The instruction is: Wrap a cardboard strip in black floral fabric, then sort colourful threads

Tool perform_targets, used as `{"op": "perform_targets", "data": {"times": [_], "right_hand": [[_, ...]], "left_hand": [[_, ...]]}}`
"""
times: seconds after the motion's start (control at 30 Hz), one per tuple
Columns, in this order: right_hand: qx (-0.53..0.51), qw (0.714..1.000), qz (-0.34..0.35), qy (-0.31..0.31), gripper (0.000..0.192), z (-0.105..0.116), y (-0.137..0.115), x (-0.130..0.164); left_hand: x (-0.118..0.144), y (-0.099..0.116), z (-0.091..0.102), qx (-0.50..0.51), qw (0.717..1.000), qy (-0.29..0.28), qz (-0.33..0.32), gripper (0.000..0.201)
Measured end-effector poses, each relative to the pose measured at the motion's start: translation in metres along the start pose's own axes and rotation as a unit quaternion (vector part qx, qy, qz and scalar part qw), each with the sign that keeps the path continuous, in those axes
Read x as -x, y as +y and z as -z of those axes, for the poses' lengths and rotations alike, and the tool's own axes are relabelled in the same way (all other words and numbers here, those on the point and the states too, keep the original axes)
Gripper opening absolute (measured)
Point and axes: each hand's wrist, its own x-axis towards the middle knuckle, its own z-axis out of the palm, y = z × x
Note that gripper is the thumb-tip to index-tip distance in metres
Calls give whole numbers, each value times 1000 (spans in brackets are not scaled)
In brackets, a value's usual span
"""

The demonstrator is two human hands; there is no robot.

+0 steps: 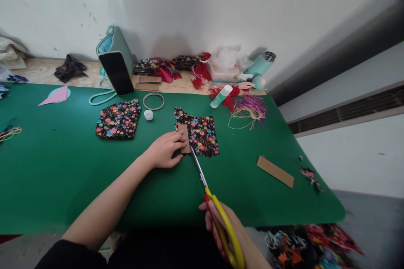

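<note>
A: What is the left hand (164,150) doing?

B: It lies knuckles up on the green mat (63,168), fingers curled over a small brown cardboard strip (184,136), pressing it onto the near left edge of a floral fabric piece (198,134).

A: And the right hand (227,229)?

B: It is closed through the yellow and red handles of the scissors (210,195). The blades point up and away, and their tips meet the bottom of the cardboard strip at the fabric's edge. I cannot tell how far apart the blades are.

A: Where does that fabric sit?

B: Near the middle of the mat, just right of the left hand.

A: Anything else nearby?

B: A 2nd floral fabric piece (119,119) lies to the left, well apart. Between the 2 pieces are a white cap (148,114) and, behind it, a thin ring (153,101). A glue stick (221,96) lies on its side beyond the fabric, beside a tangle of coloured threads (248,109). A longer cardboard strip (275,171) rests to the right. A phone (117,72) leans against a teal bag (117,44) at the back.
</note>
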Motion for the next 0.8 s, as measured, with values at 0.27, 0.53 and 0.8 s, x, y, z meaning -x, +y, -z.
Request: {"op": "perform_targets", "data": {"times": [0.27, 0.53, 0.8], "right_hand": [[11, 1000, 4, 28, 58, -8, -12, 8], [-44, 998, 33, 11, 71, -12, 0, 3], [-14, 999, 31, -7, 69, -7, -4, 3]], "left_hand": [[0, 1, 0, -4, 1000, -4, 6, 37], [0, 0, -1, -1, 1000, -1, 6, 37], [0, 0, -1, -10, 1000, -6, 9, 38]]}}
